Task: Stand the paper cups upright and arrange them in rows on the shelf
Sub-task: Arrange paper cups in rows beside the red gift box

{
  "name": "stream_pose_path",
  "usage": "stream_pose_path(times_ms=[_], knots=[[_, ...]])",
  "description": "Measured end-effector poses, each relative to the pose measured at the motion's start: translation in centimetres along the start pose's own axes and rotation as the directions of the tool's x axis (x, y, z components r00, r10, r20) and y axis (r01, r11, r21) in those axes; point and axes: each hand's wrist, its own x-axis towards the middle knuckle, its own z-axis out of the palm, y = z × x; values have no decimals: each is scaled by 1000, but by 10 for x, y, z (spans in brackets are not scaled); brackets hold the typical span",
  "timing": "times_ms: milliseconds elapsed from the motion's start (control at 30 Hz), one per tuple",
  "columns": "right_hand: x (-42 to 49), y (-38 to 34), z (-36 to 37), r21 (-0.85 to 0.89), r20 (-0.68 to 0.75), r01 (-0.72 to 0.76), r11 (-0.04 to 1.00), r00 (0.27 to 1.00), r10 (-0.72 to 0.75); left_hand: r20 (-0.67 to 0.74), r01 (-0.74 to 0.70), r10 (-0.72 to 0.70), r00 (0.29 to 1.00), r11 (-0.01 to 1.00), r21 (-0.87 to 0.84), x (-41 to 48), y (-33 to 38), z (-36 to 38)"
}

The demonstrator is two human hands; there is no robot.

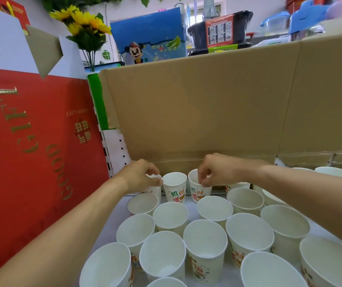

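Several white paper cups with coloured print stand upright, mouths up, on the white shelf (112, 222). In the back row, my left hand (139, 175) pinches the rim of the leftmost cup (155, 190), which it mostly hides. My right hand (215, 169) pinches the rim of another back-row cup (196, 192). Between the two stands a free upright cup (174, 186). Nearer rows of cups, such as a large near cup (205, 241), fill the front of the shelf.
A tall brown cardboard sheet (207, 104) stands as a wall right behind the back row. A red gift box (31, 137) closes off the left side. More cups (335, 172) stand at the far right. Sunflowers and boxes sit beyond the cardboard.
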Motion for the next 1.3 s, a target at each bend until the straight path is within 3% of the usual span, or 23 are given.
stream_pose_path(times_ms=[133, 267, 367, 467, 933, 1033, 1133, 1233, 1300], knots=[[-12, 10, -21, 40, -88, 1, 999, 996, 2, -42, -44, 43, 998, 999, -30, 0, 4, 0], [-28, 30, -40, -46, -85, -137, 989, 987, 133, -85, -184, 178, 980, 980, -75, 1, 28, 0], [-35, 33, -30, -85, -6, -220, 972, 975, 220, 1, -308, 309, 951, 951, 12, 3, 50, 6], [-33, 35, -16, -116, 7, -188, 975, 982, 190, 45, -371, 369, 928, 919, 129, 7, 60, 16], [-38, 33, -19, -76, 66, -101, 992, 992, 106, -30, -373, 394, 918, 888, 269, 14, 76, 31], [-44, 35, -35, -19, -17, -121, 992, 993, 121, -37, -364, 386, 922, 894, 263, 15, 78, 32], [-53, 56, -53, -79, -54, -239, 968, 970, 235, -51, -400, 419, 906, 891, 217, 16, 84, 34], [-67, 75, -55, -145, -7, -407, 902, 912, 411, -34, -459, 470, 882, 873, 166, 18, 98, 38], [-73, 78, -51, -127, 22, -440, 889, 895, 446, -12, -485, 493, 870, 860, 156, 20, 107, 40]])
